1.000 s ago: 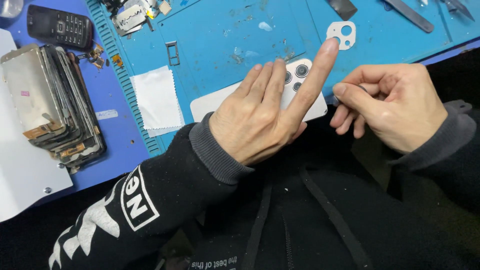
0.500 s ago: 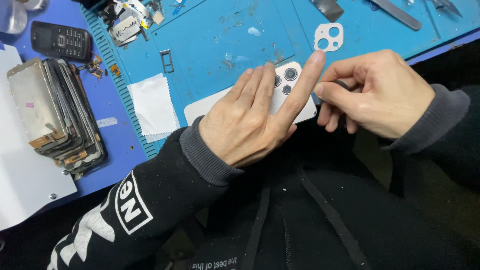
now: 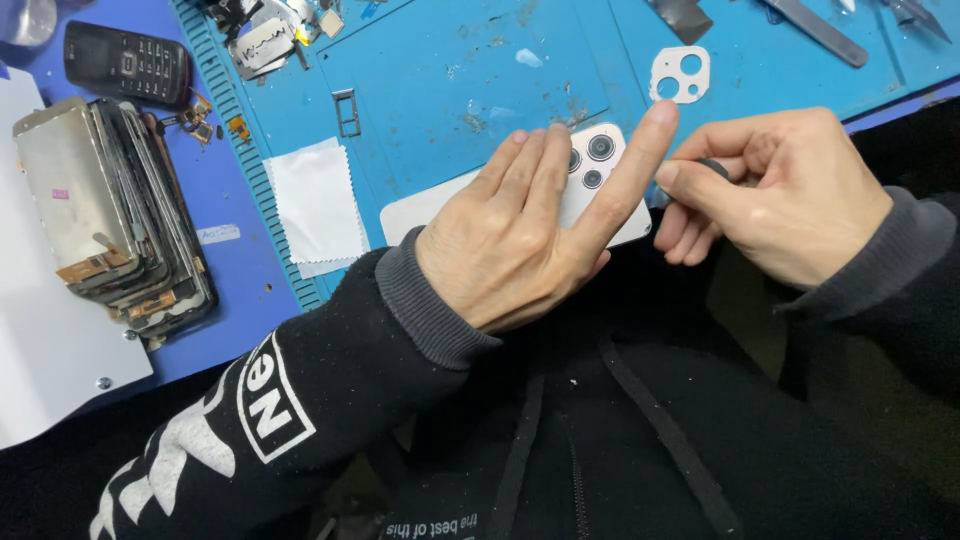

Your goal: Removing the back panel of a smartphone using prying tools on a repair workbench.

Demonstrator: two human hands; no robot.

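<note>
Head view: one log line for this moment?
left hand: flat on white phone | right hand: pinching small dark part | surface: blue mat

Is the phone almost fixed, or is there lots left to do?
Hard to say. The white phone lies face down, back cover on. The left hand presses it flat while the right hand pinches a small dark piece beside the lenses. A white camera frame still lies loose on the mat.
</note>
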